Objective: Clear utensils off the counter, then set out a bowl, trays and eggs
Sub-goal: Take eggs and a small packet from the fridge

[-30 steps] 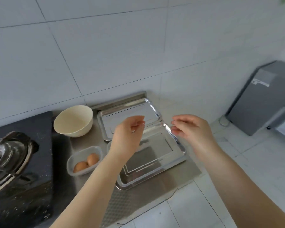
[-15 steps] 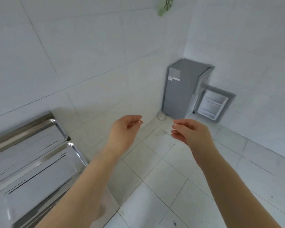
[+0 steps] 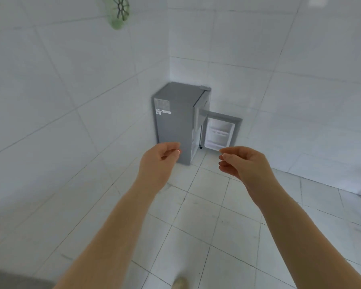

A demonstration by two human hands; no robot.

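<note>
We see two bare hands raised side by side in the middle of the frame, neither grasping anything. The left hand (image 3: 157, 161) has its fingers loosely curled inward with the thumb close to the fingertips, and nothing lies between them. The right hand (image 3: 244, 163) is much the same: fingers relaxed and bent, empty, apart from the left hand. Both hang in the air over the white tiled floor (image 3: 206, 226) and touch nothing.

None of the task's things, bowl, trays or eggs, appear in this view. Just beyond the hands, in the corner of the tiled walls, stands one small grey fridge (image 3: 175, 122) with its lower door (image 3: 221, 132) swung open. At the upper left one green round object (image 3: 118, 12) hangs on the wall, too blurred to identify, perhaps a fan. One shoe tip (image 3: 180, 283) shows at the bottom edge.
</note>
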